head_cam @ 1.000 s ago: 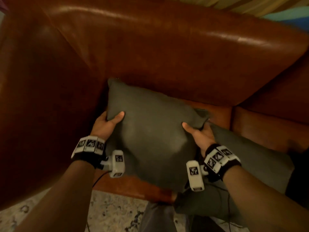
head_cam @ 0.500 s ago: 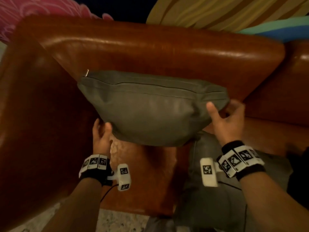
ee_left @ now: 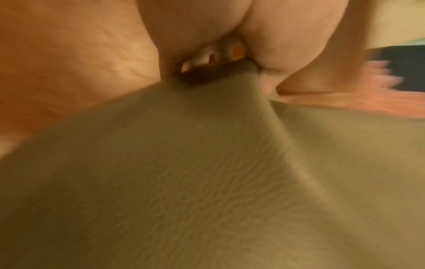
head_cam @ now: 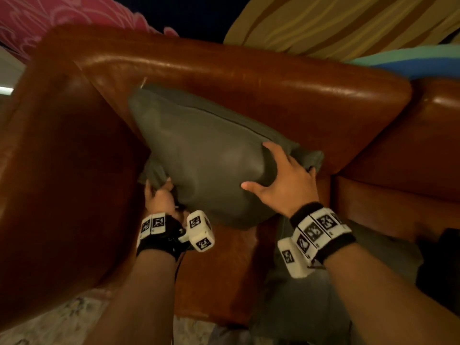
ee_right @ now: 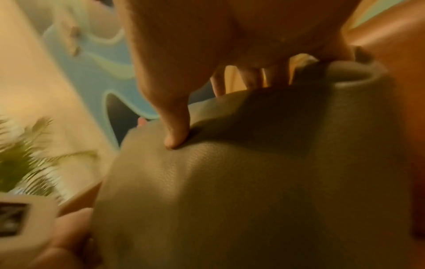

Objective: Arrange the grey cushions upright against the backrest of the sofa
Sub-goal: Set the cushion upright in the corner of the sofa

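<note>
Brown leather sofa (head_cam: 249, 78), patterned rug (head_cam: 62, 317) below. Grey cushion (head_cam: 206, 158) tilted against sofa backrest, corner by armrest. Left hand (head_cam: 159, 197) grips lower corner; right hand (head_cam: 286, 180) clamped on right edge. Second cushion (head_cam: 311, 295) flat on sofa seat.

A plain grey cushion (head_cam: 209, 155) lies on a glossy reddish-brown sofa (head_cam: 249, 78), with pink swirl-patterned fabric (head_cam: 49, 18) and yellow-striped fabric (head_cam: 336, 23) behind.

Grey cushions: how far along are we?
None finished yet. In hand: one grey leather cushion held tilted against the brown leather sofa backrest, left hand gripping its lower corner, right hand its right edge. Left: a second grey cushion lying flat on the seat.
</note>
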Demonstrator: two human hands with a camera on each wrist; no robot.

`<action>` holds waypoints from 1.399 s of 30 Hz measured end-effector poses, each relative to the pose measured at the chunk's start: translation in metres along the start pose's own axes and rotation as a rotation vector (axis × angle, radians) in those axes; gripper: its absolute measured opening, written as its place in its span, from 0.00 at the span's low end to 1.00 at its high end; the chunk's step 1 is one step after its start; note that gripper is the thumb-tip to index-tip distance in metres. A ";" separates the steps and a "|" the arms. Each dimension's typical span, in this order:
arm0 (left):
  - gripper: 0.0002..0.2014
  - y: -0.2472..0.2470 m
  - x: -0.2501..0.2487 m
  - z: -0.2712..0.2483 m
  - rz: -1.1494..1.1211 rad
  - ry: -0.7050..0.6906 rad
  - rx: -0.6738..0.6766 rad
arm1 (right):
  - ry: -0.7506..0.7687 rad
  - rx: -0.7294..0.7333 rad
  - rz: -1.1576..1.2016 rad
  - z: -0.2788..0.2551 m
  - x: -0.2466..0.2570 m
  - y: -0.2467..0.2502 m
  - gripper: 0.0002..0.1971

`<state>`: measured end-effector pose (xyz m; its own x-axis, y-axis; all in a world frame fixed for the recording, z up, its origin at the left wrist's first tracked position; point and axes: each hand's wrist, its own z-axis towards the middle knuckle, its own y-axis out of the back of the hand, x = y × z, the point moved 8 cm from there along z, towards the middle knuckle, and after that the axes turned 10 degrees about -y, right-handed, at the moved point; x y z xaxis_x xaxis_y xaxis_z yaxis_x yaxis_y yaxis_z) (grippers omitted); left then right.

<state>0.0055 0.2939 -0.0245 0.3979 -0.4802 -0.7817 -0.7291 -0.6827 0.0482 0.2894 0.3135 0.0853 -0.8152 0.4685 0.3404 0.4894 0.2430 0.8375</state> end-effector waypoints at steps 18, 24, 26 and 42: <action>0.19 -0.088 -0.009 -0.114 0.716 -1.241 0.799 | -0.241 0.307 0.163 -0.021 -0.118 -0.035 0.21; 0.44 -0.002 -0.002 0.029 0.222 -0.104 0.071 | -0.158 0.031 0.509 0.027 -0.073 0.005 0.48; 0.44 -0.016 0.014 0.034 -0.002 0.172 0.237 | -0.140 0.097 0.581 0.038 -0.048 0.001 0.51; 0.31 -0.036 -0.047 0.013 0.092 -0.437 0.389 | -0.173 0.040 0.799 0.035 -0.071 -0.017 0.39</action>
<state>0.0058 0.3479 0.0022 0.1175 -0.1999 -0.9728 -0.9330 -0.3577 -0.0392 0.3498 0.3061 0.0316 -0.1584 0.6370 0.7544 0.9158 -0.1908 0.3533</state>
